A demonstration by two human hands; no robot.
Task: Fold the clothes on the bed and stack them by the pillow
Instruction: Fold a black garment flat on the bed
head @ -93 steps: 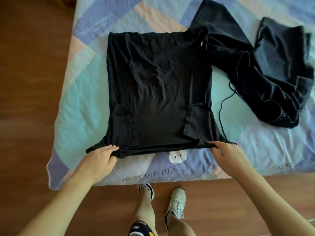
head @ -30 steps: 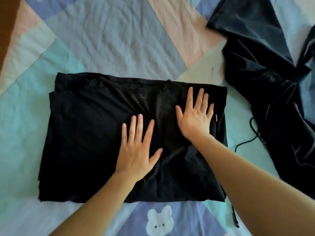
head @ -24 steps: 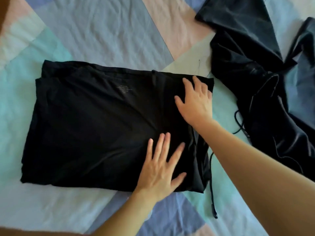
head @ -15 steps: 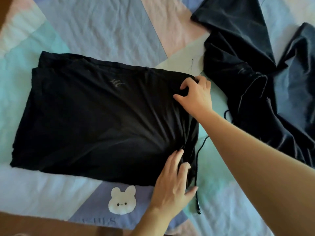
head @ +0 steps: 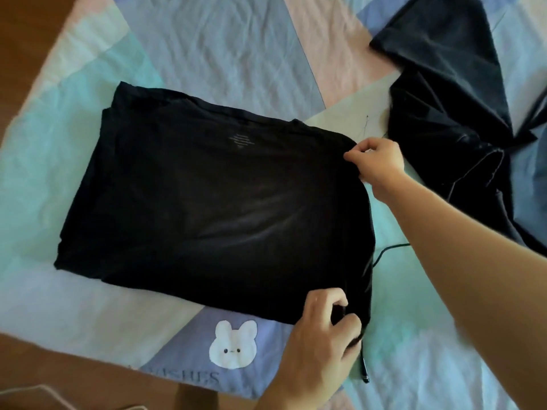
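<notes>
Black, half-folded cotton shirt [head: 213, 208] is lying near the bed's [head: 225, 48] foot edge, its right-hand corners being pinched by the left hand [head: 322, 335] and right hand [head: 377, 162]. If lifted unevenly, layers risk being slid apart; the dark drawstring [head: 363, 369] beneath risks being dragged.

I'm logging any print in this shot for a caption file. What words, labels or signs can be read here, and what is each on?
"WISHES", partly cut off: on the purple patch of the bedspread, below the white rabbit face.
Small grey printed lines inside the neck of the folded black shirt: too small and blurred to read.
Nothing readable shows on the dark garment lying at the right.
</notes>
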